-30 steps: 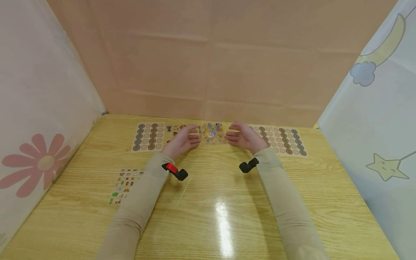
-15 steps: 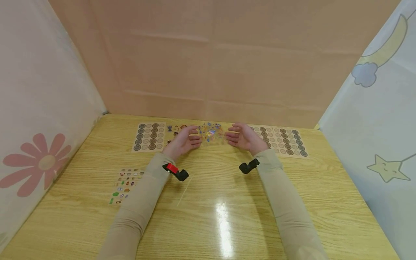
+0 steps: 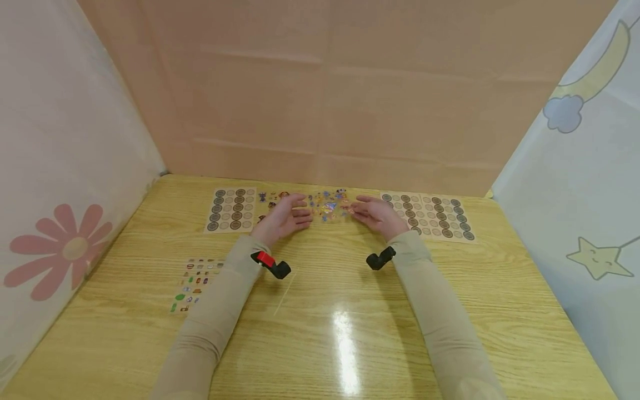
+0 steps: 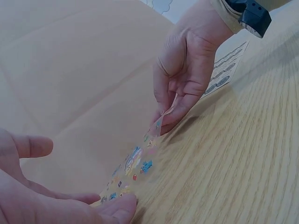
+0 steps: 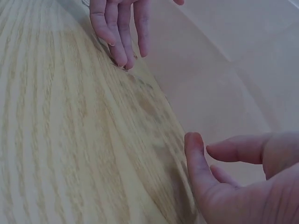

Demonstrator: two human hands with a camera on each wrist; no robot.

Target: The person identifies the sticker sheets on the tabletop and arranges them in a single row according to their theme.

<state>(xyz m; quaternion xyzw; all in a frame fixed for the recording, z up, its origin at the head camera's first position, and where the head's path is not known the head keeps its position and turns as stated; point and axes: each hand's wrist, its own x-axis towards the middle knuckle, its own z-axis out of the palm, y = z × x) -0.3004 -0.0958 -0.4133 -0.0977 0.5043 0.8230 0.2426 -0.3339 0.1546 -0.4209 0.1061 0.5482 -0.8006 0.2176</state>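
Note:
A clear sticker sheet [image 3: 328,206] with small colourful pictures lies between my two hands near the back of the table. My right hand [image 3: 379,215] pinches its right end; in the left wrist view, that hand [image 4: 184,77] has the sheet's edge [image 4: 135,161] rising between thumb and fingers. At the other end, my left hand [image 3: 284,218] has straight fingers beside the sheet's left edge, and in the left wrist view its fingertips [image 4: 122,205] are at that edge. Another sheet of character stickers [image 3: 263,197] is partly hidden behind the left hand.
A sheet of round coin pictures [image 3: 230,210] lies to the left, and similar coin sheets [image 3: 440,218] lie to the right. Nearer on the left, a small-item sticker sheet [image 3: 192,283] is partly covered by the left sleeve. A tan backdrop [image 3: 320,111] stands behind the wooden table [image 3: 310,333].
My right hand has moved slightly left and its fingers have bent in onto the sheet's right end. The left hand stays nearly still.

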